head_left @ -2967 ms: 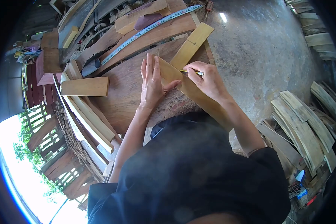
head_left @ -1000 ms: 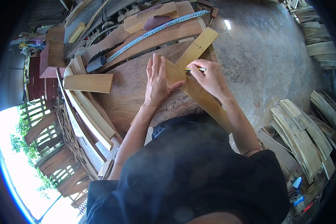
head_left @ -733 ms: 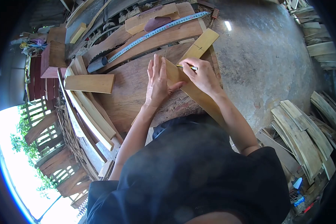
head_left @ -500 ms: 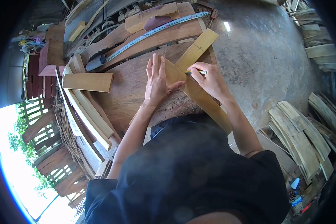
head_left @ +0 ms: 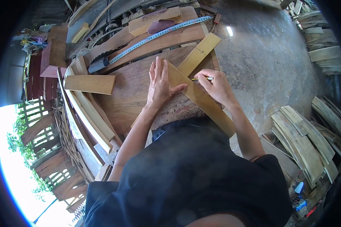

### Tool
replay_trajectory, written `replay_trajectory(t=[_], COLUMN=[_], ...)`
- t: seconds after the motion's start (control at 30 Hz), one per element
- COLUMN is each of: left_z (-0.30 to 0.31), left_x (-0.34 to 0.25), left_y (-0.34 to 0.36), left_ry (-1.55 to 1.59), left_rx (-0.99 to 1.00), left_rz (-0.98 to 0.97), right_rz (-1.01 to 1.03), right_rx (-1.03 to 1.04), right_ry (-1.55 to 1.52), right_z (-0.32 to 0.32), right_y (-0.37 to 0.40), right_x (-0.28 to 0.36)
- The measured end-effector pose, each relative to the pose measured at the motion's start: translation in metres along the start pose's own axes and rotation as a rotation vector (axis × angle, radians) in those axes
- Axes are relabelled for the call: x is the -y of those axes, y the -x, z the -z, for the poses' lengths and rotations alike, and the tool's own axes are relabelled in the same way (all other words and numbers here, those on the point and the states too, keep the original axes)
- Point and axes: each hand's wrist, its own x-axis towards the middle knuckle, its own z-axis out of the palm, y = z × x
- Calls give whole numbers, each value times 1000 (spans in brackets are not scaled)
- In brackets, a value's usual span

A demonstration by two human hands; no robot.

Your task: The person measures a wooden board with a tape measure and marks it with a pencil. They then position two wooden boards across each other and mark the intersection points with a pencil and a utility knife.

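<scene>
A concrete floor (head_left: pixel 261 56) extends beyond the right edge of the wooden worktop (head_left: pixel 125 98), which I find scratched and pitted towards its near edge. Well apart from that right edge, I record a stack of boards (head_left: pixel 305 140) on the floor. Long pale strips (head_left: pixel 89 109) lie along the worktop's left edge.

The plank (head_left: pixel 206 102) in hand slants from the middle of the worktop out past its near right corner, beside the wearer's dark shirt (head_left: pixel 193 170). A marked board (head_left: pixel 202 51) meets the plank's far side and points to the worktop's far right corner; I cannot tell whether it ends there or passes under. A pencilled cross shows on its face. A tape measure (head_left: pixel 159 36) is drawn out across brown boards beyond the far edge, and a short board (head_left: pixel 90 84) lies over the strips at the left.

The left hand (head_left: pixel 159 87) rests at the plank's far end, fingers straight and close together, thumb spread across the face; I see no closed grip. The right hand (head_left: pixel 216 87) is pinched on a pencil (head_left: pixel 210 78), whose tip is just beside the plank's right edge. Contact I cannot confirm.
</scene>
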Motion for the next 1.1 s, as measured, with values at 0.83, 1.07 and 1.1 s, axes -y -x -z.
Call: replay_trajectory(t=[0.83,1.07,1.1], left_z=[0,-5,-5], left_x=[1,5,5], left_y=[1,1,1], left_ry=[6,2,-7], left_rx=[19,-19,-12], left_rz=[29,6,12], right_rz=[68,-115,-133], right_rx=[-110,49,1], right_ry=[-50,94,-66], right_z=[-28,6,4], right_y=[-23,15,21], right_x=[1,19,25])
